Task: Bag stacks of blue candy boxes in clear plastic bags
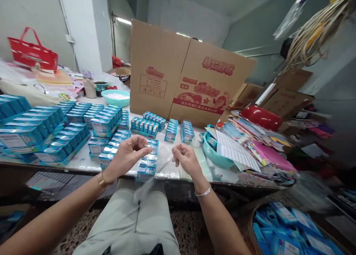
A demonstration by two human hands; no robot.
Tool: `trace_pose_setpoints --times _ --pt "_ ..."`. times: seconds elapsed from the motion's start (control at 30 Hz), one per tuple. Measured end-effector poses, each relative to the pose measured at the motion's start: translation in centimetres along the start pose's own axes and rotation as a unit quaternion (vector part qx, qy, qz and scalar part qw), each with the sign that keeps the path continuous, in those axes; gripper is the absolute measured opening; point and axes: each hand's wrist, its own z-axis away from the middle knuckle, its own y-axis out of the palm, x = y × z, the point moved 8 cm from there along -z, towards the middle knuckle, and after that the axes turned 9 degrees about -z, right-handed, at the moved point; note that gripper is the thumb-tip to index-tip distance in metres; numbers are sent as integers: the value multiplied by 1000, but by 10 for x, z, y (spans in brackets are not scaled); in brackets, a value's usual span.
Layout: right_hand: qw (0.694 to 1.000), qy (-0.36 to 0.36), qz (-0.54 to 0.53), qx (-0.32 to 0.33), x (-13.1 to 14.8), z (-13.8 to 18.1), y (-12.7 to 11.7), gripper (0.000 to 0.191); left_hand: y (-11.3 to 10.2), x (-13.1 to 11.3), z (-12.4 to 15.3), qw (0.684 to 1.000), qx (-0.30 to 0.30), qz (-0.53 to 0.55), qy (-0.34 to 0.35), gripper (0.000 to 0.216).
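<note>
**Left hand [126,155], right hand [187,159] pinching clear bag [151,177]**

Blue boxes [50,132] stacked on table [83,160], far left. Centre: fingertips of each hand grip the bag's top edge, and it hangs past the table edge over the lap. Right: teal basin [214,155] with label sheets [236,154]

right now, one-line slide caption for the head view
The left hand and right hand pinch a clear plastic bag at a table packed with small blue boxes, a cardboard carton behind.
</note>
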Motion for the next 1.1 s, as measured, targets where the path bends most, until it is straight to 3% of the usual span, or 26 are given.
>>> trace_pose_setpoints --times 0.13,0.2,0.27,0.4,0.5,0.57,0.63,0.7,0.8,0.9,0.97,1.03,1.1 --pt "999 11 13 31 13 -1 8 38 8 -12 -3 983 184 4 4 30" --pt "996 33 -20 76 11 1 15 36 4 -12 -4 980 196 -15 0 24" --pt "989 62 -80 111 4 3 21 34 -7 -13 -7 993 119 -19 2 23" --pt "954 133 -241 121 -27 5 36 51 -19 -24 -6 996 -58 45 51 15" --pt "914 168 -358 91 -53 17 47 53 -13 -7 -7 972 -91 215 -1 14" --pt "881 203 -417 93 -67 37 58 66 -15 9 -6 946 -115 301 -33 13" --pt "852 235 -454 113 -76 65 70 84 -27 18 -3 944 -143 296 -22 11" --pt "839 254 -468 113 -84 93 80 89 -41 20 2 959 -161 234 5 11" --pt "856 272 -436 62 -101 123 88 70 -55 22 11 976 -165 138 20 14" --pt "910 253 -328 -29 -120 132 84 41 -56 32 16 988 -128 85 -26 18" --pt "932 242 -259 -77 -127 135 80 41 -53 41 18 990 -103 79 -57 18" --pt "936 246 -239 -73 -128 142 82 43 -48 51 20 987 -85 103 -87 19" --pt "932 256 -258 -13 -121 152 88 38 -43 63 21 979 -69 145 -122 20"
